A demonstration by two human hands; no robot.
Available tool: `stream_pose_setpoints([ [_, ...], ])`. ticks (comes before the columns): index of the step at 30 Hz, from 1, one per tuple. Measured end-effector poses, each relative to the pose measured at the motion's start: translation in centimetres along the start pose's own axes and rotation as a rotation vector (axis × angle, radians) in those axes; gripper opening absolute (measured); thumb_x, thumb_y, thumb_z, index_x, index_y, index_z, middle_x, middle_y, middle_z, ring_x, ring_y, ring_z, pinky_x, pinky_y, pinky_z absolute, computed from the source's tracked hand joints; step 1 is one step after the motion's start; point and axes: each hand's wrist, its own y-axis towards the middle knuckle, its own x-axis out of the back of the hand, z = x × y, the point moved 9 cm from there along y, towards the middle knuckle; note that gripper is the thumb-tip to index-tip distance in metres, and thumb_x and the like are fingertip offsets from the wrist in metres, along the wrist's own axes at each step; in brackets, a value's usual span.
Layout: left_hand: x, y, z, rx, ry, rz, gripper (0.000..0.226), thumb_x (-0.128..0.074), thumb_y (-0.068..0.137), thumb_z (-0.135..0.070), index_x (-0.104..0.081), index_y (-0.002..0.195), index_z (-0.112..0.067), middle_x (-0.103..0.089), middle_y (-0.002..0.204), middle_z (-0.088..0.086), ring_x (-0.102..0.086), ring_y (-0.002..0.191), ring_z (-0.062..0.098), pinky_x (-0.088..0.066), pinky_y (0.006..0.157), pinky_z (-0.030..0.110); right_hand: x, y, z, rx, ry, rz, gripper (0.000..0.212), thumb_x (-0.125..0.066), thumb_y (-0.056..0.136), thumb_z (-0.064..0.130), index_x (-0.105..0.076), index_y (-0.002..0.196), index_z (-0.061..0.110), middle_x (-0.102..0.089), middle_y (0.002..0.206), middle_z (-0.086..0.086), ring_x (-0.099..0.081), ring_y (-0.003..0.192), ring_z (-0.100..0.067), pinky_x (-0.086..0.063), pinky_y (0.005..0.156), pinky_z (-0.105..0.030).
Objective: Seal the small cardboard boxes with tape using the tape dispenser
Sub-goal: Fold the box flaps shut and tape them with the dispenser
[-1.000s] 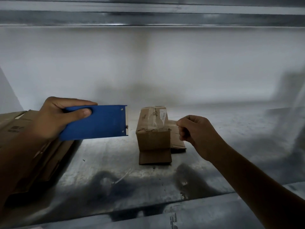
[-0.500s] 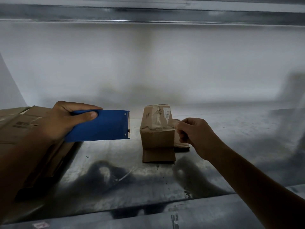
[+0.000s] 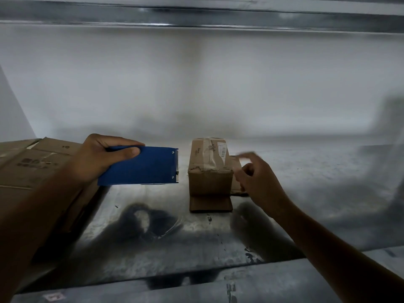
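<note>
Metal shelf (image 3: 306,193): big cardboard boxes (image 3: 32,167) at my left. Small cardboard box (image 3: 209,169) mid-shelf, top closed under clear tape, front flap flat on the shelf, contents hidden. Left hand (image 3: 98,158) grips blue tape dispenser (image 3: 142,167), teeth toward the box, apart. Right hand (image 3: 258,182) beside the box, too blurred to judge its grip. White barcode label (image 3: 222,150) unreadable

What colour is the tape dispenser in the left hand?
The tape dispenser is solid blue; the head view, the only one, shows it clearly.
</note>
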Motion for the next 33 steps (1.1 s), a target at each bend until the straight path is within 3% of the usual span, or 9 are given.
stream_pose_setpoints([
  [4,0.0,0.3,0.0,-0.009,-0.004,0.017,0.038,-0.075,0.070,-0.039,-0.082,0.102,-0.020,-0.079,0.100,-0.001,-0.075,0.094,0.011,-0.056,0.075,0.014,-0.2,0.4,1.3,0.168,-0.114,0.057,0.039,-0.058,0.099,0.010,-0.053,0.129,0.034,-0.066,0.075,0.002,-0.060,0.063,-0.013,-0.053,0.060,-0.023],
  [7,0.2,0.7,0.1,-0.006,-0.022,0.006,0.035,-0.075,0.073,-0.031,-0.081,0.104,-0.015,-0.079,0.100,0.000,-0.075,0.094,0.013,-0.056,0.074,0.014,-0.3,0.0,3.0,0.394,-0.315,0.027,0.026,-0.058,0.098,0.004,-0.072,0.112,0.020,-0.057,0.090,0.027,-0.057,0.084,0.013,-0.042,0.073,-0.003],
  [10,0.1,0.7,0.6,0.009,0.004,0.009,0.023,-0.073,0.084,-0.016,-0.079,0.106,-0.013,-0.079,0.100,0.000,-0.074,0.095,0.013,-0.055,0.074,0.014,-0.7,-0.4,3.2,0.487,-0.411,0.036,0.026,-0.055,0.099,0.011,-0.073,0.117,0.011,-0.060,0.093,0.018,-0.048,0.087,0.019,-0.034,0.079,0.003],
  [16,0.4,0.9,0.8,0.020,-0.024,-0.001,0.026,-0.075,0.076,-0.029,-0.082,0.099,-0.020,-0.079,0.100,0.000,-0.075,0.095,0.012,-0.056,0.075,0.013,-2.3,0.1,2.6,0.495,-0.647,0.207,0.043,-0.036,0.105,0.034,-0.058,0.139,0.017,-0.065,0.129,-0.003,-0.057,0.109,-0.013,-0.037,0.085,-0.018],
  [20,0.1,0.9,0.9,0.026,-0.020,0.000,0.020,-0.072,0.082,-0.021,-0.082,0.099,-0.022,-0.080,0.099,-0.001,-0.075,0.093,0.012,-0.056,0.073,0.014,-2.0,0.8,2.7,0.594,-0.737,0.217,0.031,-0.043,0.104,0.029,-0.064,0.125,0.021,-0.066,0.116,-0.002,-0.047,0.098,-0.012,-0.036,0.077,-0.021],
  [24,0.0,0.8,0.8,0.034,-0.027,-0.004,0.021,-0.074,0.078,-0.027,-0.082,0.097,-0.027,-0.080,0.098,-0.003,-0.074,0.093,0.010,-0.056,0.074,0.013,-1.3,1.8,3.6,0.597,-0.753,0.225,0.024,-0.056,0.095,0.027,-0.068,0.115,0.021,-0.050,0.132,-0.004,-0.040,0.126,-0.025,-0.044,0.097,-0.037],
  [27,-0.1,0.7,0.7,0.029,-0.015,-0.012,0.020,-0.071,0.088,-0.011,-0.082,0.099,-0.024,-0.080,0.097,-0.003,-0.074,0.092,0.010,-0.055,0.073,0.012,-2.1,1.7,5.1,0.619,-0.645,0.316,0.036,-0.056,0.094,0.023,-0.057,0.129,0.014,-0.047,0.142,-0.003,-0.035,0.136,-0.017,-0.039,0.110,-0.033],
  [30,-0.5,0.6,0.2,0.022,-0.041,-0.009,0.016,-0.075,0.079,-0.025,-0.083,0.091,-0.034,-0.080,0.096,-0.004,-0.075,0.088,0.007,-0.055,0.071,0.012,-4.2,1.7,6.6,0.699,-0.649,0.328,0.049,-0.040,0.106,0.038,-0.046,0.146,0.010,-0.046,0.150,-0.006,-0.038,0.140,-0.015,-0.031,0.115,-0.024],
  [33,-0.7,0.5,0.0,0.023,-0.061,-0.006,0.019,-0.075,0.072,-0.035,-0.083,0.089,-0.037,-0.080,0.096,-0.004,-0.075,0.088,0.008,-0.055,0.071,0.013,-7.6,2.3,4.4,0.616,-0.778,0.510,0.058,-0.022,0.107,0.050,-0.027,0.158,0.023,-0.028,0.165,-0.002,-0.022,0.153,-0.019,-0.024,0.124,-0.039],
])
